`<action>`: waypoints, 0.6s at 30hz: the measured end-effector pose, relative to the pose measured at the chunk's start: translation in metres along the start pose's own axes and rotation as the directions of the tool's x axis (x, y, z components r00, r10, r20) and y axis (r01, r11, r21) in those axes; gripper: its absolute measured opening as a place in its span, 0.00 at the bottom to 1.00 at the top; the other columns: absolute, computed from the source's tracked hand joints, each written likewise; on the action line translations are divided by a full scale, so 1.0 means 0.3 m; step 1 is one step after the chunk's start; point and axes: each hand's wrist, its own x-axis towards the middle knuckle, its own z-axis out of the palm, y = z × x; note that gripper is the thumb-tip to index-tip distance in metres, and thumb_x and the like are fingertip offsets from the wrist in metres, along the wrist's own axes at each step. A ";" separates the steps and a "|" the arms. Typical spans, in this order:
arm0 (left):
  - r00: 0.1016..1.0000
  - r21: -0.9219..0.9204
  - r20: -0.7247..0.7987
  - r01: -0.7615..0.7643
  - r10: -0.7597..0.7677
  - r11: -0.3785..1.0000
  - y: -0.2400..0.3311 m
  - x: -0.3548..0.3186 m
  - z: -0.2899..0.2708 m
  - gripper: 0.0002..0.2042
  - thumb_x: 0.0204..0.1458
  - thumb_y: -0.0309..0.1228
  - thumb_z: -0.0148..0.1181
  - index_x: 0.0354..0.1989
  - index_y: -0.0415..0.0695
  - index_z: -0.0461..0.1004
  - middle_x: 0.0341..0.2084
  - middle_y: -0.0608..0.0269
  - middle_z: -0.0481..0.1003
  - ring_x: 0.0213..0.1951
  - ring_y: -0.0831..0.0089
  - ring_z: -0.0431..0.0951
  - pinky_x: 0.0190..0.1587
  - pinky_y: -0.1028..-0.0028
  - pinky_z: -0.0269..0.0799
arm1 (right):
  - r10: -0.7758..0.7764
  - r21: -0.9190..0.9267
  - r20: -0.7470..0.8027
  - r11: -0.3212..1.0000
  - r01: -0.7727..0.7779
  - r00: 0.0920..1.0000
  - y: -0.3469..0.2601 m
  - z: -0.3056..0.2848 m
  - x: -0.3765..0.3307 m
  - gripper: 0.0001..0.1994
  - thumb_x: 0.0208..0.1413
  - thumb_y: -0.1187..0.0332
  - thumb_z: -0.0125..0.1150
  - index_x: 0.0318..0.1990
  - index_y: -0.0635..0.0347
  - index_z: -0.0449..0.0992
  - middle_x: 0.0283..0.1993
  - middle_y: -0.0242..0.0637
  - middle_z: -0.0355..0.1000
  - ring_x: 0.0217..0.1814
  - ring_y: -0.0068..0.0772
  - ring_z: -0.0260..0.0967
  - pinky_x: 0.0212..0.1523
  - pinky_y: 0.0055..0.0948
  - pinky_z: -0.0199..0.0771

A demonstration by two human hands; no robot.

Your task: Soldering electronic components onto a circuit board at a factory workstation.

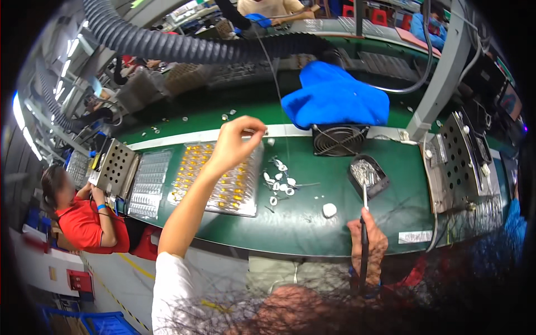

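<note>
Soldering iron (364, 234) in right-hand fingers (357, 226)

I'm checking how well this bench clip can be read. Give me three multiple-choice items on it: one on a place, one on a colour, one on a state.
1. Where does the small black fan sit?
A. under the crumpled blue cloth
B. on the clear plastic tray of yellow parts
C. on the floor

2. What colour is the worktop mat?
A. red
B. green
C. white

3. What is the right hand doing?
A. lying open and flat
B. gripping a slim black-handled soldering iron
C. resting on the cloth

Answers: 1 A, the fan sits just below the cloth's front edge. 2 B, the mat is green. 3 B, its fingers close round the handle, while the left hand pinches something tiny above the tray.
</note>
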 end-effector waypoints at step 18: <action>0.937 0.165 -0.114 0.345 -0.329 0.924 -0.566 0.272 -0.148 0.13 0.53 0.26 0.69 0.46 0.33 0.82 0.32 0.54 0.85 0.31 0.71 0.86 0.36 0.72 0.81 | -0.028 0.017 -0.033 0.999 0.028 0.999 0.001 -0.009 -0.011 0.24 0.55 0.81 0.69 0.60 0.72 0.73 0.28 0.45 0.77 0.25 0.43 0.77 0.29 0.36 0.75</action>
